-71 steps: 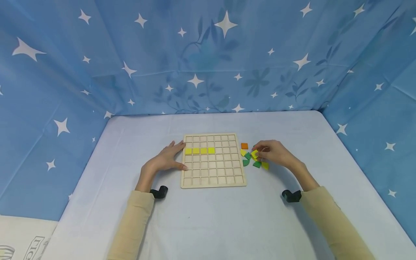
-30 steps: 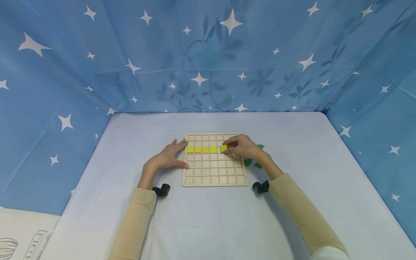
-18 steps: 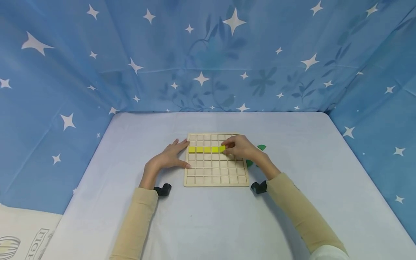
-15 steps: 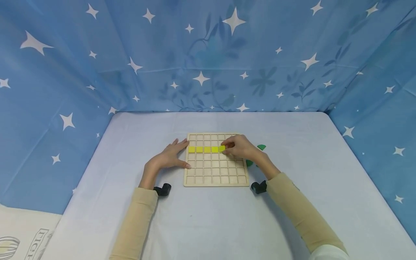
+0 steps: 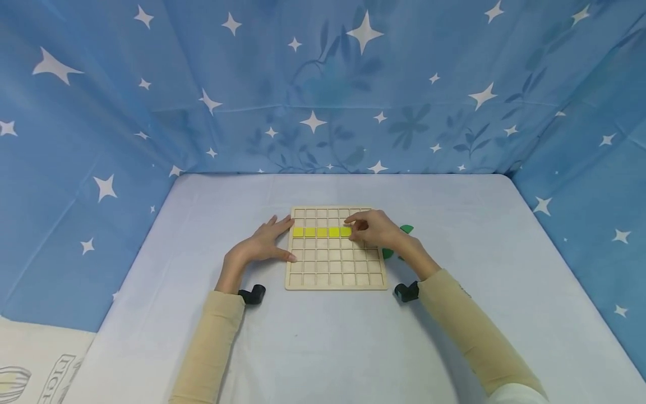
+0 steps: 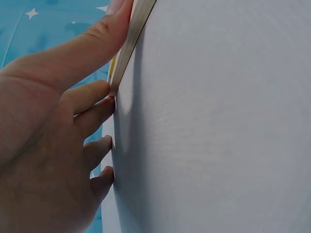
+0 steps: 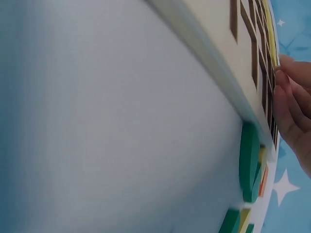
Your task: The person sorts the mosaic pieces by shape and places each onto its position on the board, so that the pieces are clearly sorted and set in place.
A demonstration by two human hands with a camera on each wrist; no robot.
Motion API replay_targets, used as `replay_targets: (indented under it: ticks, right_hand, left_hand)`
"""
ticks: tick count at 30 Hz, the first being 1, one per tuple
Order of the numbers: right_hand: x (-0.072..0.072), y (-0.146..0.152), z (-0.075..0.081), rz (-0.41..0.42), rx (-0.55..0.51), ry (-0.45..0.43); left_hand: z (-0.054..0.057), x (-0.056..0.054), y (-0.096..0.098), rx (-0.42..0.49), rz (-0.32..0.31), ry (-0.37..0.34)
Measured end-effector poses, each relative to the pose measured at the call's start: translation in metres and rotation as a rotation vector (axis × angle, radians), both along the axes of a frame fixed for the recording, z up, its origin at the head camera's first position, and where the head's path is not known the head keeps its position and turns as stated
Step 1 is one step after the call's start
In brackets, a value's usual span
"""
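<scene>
A pale wooden grid board [image 5: 335, 267] lies on the white table. Along its third row from the back runs a line of several yellow square tiles [image 5: 322, 232], starting at the left side. The rightmost yellow tile [image 5: 345, 232] lies flat in line with the others. Just at its right side are the parted thumb and index finger of my right hand [image 5: 377, 229], bent and holding nothing. My left hand [image 5: 259, 244] rests with spread fingers at the board's left edge, its thumb on the frame; the left wrist view shows this thumb [image 6: 104, 34] against the wooden rim.
Loose green pieces [image 5: 406, 229] lie right of the board, partly behind my right arm. The right wrist view shows a green piece [image 7: 249, 160] by the board's edge, with yellow and orange ones behind it. A blue star-patterned curtain [image 5: 313, 84] surrounds the table.
My right hand brought a yellow tile left from the loose pieces to the row, laid it in the fifth cell and let it go. My left hand has stayed on the board's edge.
</scene>
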State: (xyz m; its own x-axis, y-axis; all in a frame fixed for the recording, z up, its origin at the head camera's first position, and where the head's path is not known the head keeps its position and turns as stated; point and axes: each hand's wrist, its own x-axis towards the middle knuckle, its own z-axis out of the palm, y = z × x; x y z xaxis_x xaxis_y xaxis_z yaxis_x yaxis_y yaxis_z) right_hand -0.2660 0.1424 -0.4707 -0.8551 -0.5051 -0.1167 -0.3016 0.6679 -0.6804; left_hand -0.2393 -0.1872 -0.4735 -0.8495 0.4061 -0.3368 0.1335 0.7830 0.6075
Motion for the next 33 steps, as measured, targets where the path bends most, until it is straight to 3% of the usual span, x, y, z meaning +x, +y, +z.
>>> replay_targets:
  ticks: [11,24,33]
  right_hand:
    - [0.004,0.029,0.007,-0.083,-0.024,0.001]
    - [0.0,0.062,-0.001,-0.205,0.04,0.071]
    - [-0.006,0.073,-0.001,-0.158,0.139,0.029]
  left_hand:
    - [0.001,-0.002,-0.001,0.001,0.003,0.001]
    - [0.0,-0.002,0.0,-0.003,0.001,-0.007]
    - [-0.001,-0.002,0.001,0.009,-0.004,0.001]
